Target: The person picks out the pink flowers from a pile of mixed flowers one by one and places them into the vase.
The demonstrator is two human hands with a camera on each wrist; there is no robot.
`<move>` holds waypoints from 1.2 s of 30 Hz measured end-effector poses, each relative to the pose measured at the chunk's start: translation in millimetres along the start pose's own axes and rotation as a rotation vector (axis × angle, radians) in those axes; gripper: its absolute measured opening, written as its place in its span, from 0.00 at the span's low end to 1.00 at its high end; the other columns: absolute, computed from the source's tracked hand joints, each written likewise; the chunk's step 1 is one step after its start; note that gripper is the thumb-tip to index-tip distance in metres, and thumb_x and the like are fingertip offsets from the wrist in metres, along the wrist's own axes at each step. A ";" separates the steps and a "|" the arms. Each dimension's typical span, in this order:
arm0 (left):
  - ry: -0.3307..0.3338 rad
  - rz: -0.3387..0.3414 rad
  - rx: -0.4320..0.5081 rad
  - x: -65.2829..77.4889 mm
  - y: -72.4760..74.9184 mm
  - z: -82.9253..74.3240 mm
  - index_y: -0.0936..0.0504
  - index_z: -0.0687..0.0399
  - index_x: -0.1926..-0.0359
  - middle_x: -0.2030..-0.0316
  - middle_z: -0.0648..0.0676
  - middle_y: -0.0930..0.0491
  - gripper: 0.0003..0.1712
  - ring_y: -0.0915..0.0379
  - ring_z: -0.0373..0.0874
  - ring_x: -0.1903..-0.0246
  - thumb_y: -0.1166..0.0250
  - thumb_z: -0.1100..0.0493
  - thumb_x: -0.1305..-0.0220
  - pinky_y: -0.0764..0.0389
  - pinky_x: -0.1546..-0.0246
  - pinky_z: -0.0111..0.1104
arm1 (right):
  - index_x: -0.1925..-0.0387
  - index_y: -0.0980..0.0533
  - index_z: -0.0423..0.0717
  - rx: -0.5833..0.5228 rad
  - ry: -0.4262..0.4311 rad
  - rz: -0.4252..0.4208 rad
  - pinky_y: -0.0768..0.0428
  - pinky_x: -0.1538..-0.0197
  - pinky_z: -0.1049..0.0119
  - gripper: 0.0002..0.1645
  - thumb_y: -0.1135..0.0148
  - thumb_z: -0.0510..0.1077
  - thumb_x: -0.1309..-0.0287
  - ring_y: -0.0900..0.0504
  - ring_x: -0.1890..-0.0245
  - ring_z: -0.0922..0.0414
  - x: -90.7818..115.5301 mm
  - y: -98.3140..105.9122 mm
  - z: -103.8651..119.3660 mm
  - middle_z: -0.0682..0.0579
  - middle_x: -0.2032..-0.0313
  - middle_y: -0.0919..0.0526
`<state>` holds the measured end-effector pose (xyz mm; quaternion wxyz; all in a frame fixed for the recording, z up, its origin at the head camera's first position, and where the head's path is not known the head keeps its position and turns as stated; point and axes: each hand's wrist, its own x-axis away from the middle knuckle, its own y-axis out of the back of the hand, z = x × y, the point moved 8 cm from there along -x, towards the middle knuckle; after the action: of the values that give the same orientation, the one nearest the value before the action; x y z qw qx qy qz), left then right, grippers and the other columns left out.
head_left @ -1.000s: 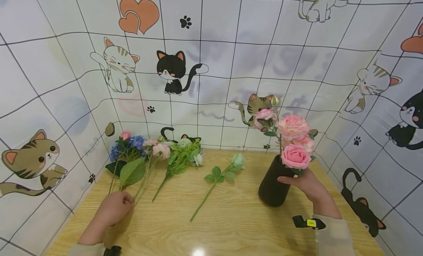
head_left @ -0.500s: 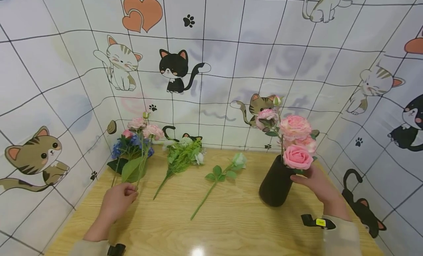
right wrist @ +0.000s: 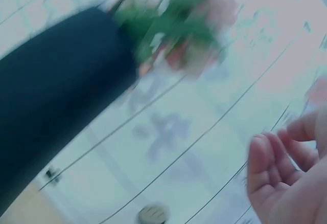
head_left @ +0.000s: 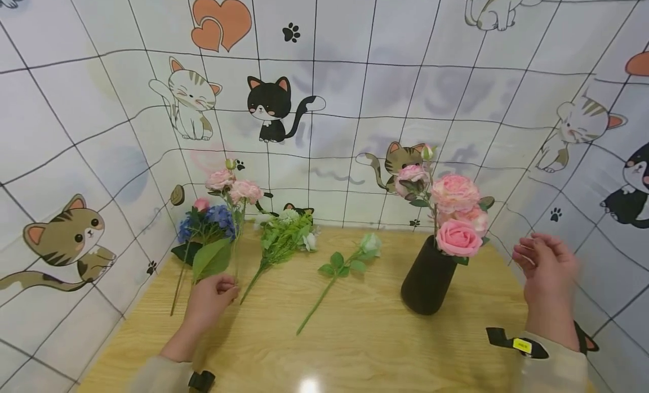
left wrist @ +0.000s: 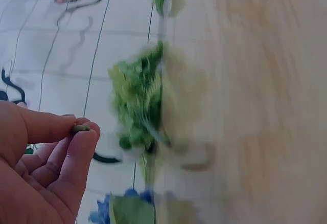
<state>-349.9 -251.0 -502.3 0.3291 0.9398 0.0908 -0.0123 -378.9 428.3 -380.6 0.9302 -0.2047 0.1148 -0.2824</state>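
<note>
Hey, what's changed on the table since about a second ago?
The right hand let go of the black vase and moved off to the right. The left hand pinches the pale pink flowers by the stem, and has raised them and moved slightly right. The vase with its pink blooms and the pale green rose stayed put.

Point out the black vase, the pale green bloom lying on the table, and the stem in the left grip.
Black vase (head_left: 428,283): head view, middle of its side.
Pale green bloom (head_left: 370,244): head view, its petals.
Stem (left wrist: 80,128): left wrist view, its exposed end.

Pink flowers (right wrist: 198,60) blurry in right-wrist view
</note>
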 end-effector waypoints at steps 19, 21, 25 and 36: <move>-0.140 0.093 0.188 -13.9 -66.3 -89.0 0.13 0.60 0.52 0.62 0.54 0.13 0.08 0.16 0.40 0.67 0.29 0.64 0.30 0.14 0.67 0.32 | 0.54 0.22 0.13 -0.234 0.531 0.137 0.13 0.67 0.67 0.18 0.31 0.30 0.34 0.12 0.73 0.52 67.5 -50.2 60.9 0.40 0.69 0.11; -0.154 0.107 0.202 -13.5 -72.9 -97.2 0.13 0.59 0.53 0.63 0.53 0.13 0.07 0.16 0.40 0.68 0.29 0.64 0.30 0.14 0.67 0.32 | 0.55 0.22 0.12 -0.212 0.554 0.158 0.13 0.66 0.68 0.18 0.32 0.30 0.33 0.11 0.74 0.53 71.1 -54.2 60.2 0.41 0.69 0.11; -0.163 0.123 0.216 -13.0 -82.1 -110.4 0.13 0.59 0.53 0.64 0.52 0.13 0.07 0.16 0.39 0.67 0.29 0.63 0.30 0.15 0.68 0.32 | 0.57 0.23 0.11 -0.194 0.592 0.207 0.12 0.66 0.69 0.17 0.33 0.29 0.32 0.10 0.74 0.55 78.5 -62.0 59.1 0.43 0.70 0.10; -0.212 0.136 0.276 -9.3 -94.3 -142.8 0.13 0.57 0.57 0.65 0.52 0.12 0.04 0.15 0.40 0.68 0.28 0.65 0.32 0.15 0.68 0.31 | 0.56 0.23 0.11 -0.109 0.581 0.270 0.13 0.66 0.70 0.16 0.34 0.29 0.32 0.09 0.72 0.57 93.8 -74.3 54.4 0.44 0.69 0.10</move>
<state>-381.2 -91.6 -447.8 0.2049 0.9735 -0.0110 -0.1015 -320.2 335.6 -308.3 0.8752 -0.1480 0.4167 -0.1963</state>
